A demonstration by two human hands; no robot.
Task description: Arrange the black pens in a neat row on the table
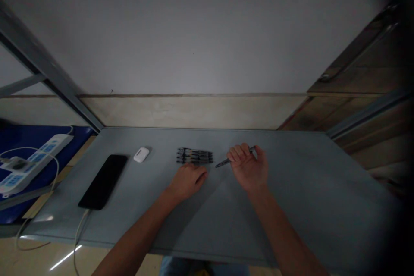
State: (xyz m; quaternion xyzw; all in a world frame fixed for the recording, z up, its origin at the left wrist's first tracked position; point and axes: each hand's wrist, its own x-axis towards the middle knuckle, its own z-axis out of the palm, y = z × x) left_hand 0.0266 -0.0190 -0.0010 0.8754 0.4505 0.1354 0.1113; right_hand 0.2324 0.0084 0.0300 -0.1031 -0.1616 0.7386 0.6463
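Observation:
Several dark pens [194, 155] lie side by side in a tight row on the grey table [220, 220], pointing left and right. My left hand [188, 180] rests on the table against the near side of the row, knuckles up, its fingers curled and their tips hidden. To the right of the row, my right hand [248, 164] is turned palm up with its fingers curled round a single dark pen [223, 163]. That pen slants, its tip pointing down and left toward the row, its other end showing between thumb and fingers.
A black phone [103, 182] with a white cable lies on the table's left side, near a white earbud case [141, 154]. A white power strip [34, 164] sits on a blue surface at far left. Behind the table stands a white wall [194, 43], with metal posts at both sides.

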